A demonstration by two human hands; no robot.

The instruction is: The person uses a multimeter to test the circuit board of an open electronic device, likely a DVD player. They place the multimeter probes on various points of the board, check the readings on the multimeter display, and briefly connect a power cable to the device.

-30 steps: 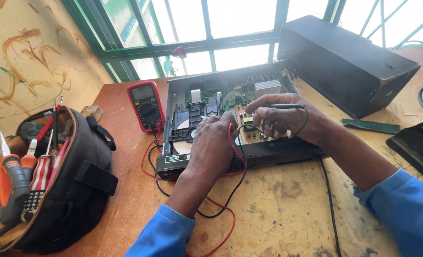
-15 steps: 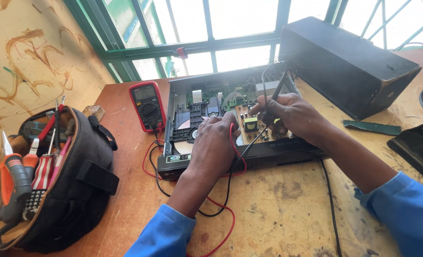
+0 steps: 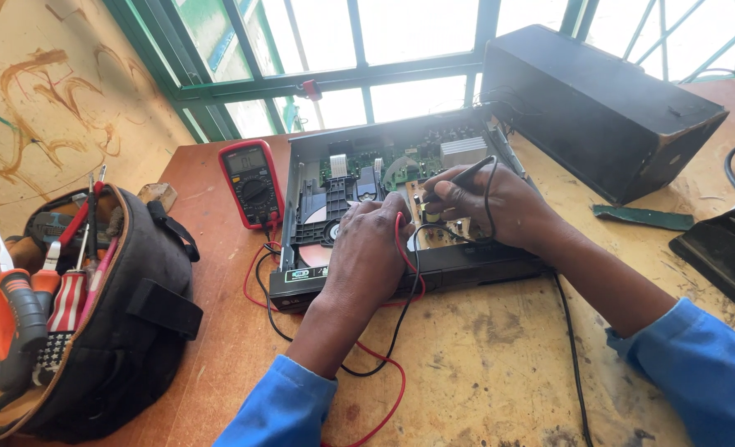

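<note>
An opened black disc player [image 3: 359,281] lies on the wooden table, its circuit boards exposed. My left hand [image 3: 371,248] rests over the tan board and grips the red test probe, whose red lead [image 3: 400,240] runs back over the hand. My right hand [image 3: 491,203] holds the black test probe [image 3: 465,175] like a pen, tip down on the board beside the left hand. Both leads trail across the table to a red multimeter [image 3: 252,182] lying left of the player.
A black tool bag [image 3: 111,323] full of screwdrivers and pliers sits at the left. A large black speaker box [image 3: 599,108] stands at the back right. A green strip [image 3: 644,218] and a dark device [image 3: 723,252] lie at the right. Green window bars rise behind.
My right hand has turned the black probe from lying flat to pointing down at the board, close to the left hand. The left hand has stayed on the board.
</note>
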